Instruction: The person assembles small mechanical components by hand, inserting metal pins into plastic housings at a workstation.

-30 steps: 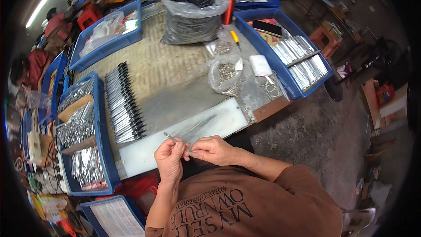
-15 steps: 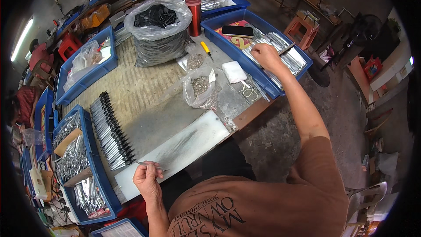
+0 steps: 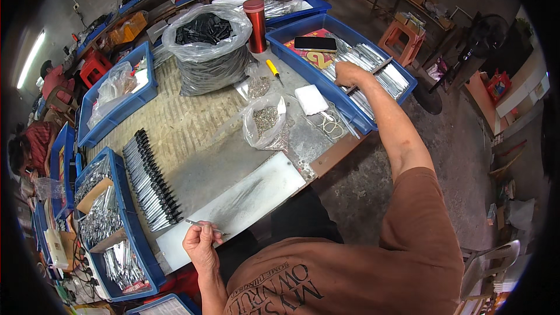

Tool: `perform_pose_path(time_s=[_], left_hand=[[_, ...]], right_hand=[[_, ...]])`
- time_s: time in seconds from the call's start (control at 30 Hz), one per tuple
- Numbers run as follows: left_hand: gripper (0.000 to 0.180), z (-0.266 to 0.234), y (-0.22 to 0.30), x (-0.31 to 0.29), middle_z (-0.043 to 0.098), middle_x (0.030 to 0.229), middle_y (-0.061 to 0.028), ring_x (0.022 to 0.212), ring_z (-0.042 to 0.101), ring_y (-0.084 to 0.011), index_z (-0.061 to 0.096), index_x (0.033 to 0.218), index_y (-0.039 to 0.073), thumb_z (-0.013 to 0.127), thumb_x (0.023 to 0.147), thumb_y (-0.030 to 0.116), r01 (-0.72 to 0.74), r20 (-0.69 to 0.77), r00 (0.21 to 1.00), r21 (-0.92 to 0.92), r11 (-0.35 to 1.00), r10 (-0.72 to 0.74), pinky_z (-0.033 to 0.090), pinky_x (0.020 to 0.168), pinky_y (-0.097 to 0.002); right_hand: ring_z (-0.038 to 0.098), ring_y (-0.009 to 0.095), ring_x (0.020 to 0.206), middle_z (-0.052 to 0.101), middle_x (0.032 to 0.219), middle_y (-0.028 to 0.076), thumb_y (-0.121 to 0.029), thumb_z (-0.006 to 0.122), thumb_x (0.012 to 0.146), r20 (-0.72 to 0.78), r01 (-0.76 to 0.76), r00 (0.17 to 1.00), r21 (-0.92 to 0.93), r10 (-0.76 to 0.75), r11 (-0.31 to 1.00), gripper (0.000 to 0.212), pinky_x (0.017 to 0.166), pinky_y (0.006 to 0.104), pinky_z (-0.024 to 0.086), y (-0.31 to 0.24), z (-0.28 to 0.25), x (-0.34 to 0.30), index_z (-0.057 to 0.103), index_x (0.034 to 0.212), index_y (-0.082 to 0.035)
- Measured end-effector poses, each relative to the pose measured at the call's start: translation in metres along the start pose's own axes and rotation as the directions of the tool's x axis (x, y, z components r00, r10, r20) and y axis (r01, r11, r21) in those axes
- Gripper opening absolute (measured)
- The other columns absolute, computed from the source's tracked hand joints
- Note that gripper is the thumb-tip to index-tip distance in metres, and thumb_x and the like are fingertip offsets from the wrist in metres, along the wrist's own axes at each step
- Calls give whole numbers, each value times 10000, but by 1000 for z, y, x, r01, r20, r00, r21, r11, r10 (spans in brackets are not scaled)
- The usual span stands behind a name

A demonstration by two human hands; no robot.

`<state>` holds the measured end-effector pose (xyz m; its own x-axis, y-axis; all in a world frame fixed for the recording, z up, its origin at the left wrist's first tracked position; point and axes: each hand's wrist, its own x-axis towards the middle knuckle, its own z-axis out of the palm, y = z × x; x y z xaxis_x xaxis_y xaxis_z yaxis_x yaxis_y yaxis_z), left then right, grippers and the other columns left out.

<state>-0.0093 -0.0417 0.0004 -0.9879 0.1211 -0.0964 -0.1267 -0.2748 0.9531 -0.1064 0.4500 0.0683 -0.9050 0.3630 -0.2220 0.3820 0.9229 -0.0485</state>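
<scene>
My left hand [image 3: 200,245] is closed on a thin metal rod [image 3: 201,225], pinched between thumb and fingers above the near end of a white board [image 3: 251,195]. My right hand [image 3: 349,74] is reaching into a long blue tray [image 3: 303,73] at the far right, its fingers bent closed over silvery rods [image 3: 373,61]. Whatever those fingers grip is too small or hidden to make out. Beyond my left hand, a slanting row of silvery rods with black ends [image 3: 153,181] lies side by side on the table.
A clear bag [image 3: 265,125] of small metal parts sits mid-table. Behind it stand a large bag of black pieces [image 3: 213,52] and a red flask [image 3: 255,26]. A yellow-handled screwdriver [image 3: 273,69] and white adapter [image 3: 312,99] lie nearby. A divided blue tray [image 3: 131,227] of metal parts borders the left.
My right hand has shifted slightly nearer and left over the tray's rods. My left hand still pinches the thin rod, now slightly lower and farther right. The whole view has shifted a little.
</scene>
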Motion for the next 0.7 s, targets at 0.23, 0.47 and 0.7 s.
perform_pose_path(time_s=[0.23,0.47,0.7], left_hand=[[106,-2,-2,-1,583,751,-88,541,533,-109,574,807,-14,586,843,85,4,5,1000,-1,1000,-4,438,452,-212],[148,-1,-1,0,571,749,-84,527,539,-114,563,820,0,595,847,142,-10,23,1000,18,1000,10,436,434,-203],[128,15,9,2,595,756,-100,560,547,-126,590,809,-29,591,838,96,23,55,998,-28,999,-22,446,499,-226]], right_hand=[[617,341,831,616,859,258,-86,554,650,-44,16,999,48,-13,999,253,738,377,479,10,7,6,627,823,83],[586,286,663,593,667,177,-148,605,654,-271,133,960,249,-63,959,178,628,390,440,12,-6,-11,588,694,25],[540,132,615,578,634,77,-142,611,745,-307,401,914,573,-267,715,166,561,299,428,-59,-3,-66,593,776,20]])
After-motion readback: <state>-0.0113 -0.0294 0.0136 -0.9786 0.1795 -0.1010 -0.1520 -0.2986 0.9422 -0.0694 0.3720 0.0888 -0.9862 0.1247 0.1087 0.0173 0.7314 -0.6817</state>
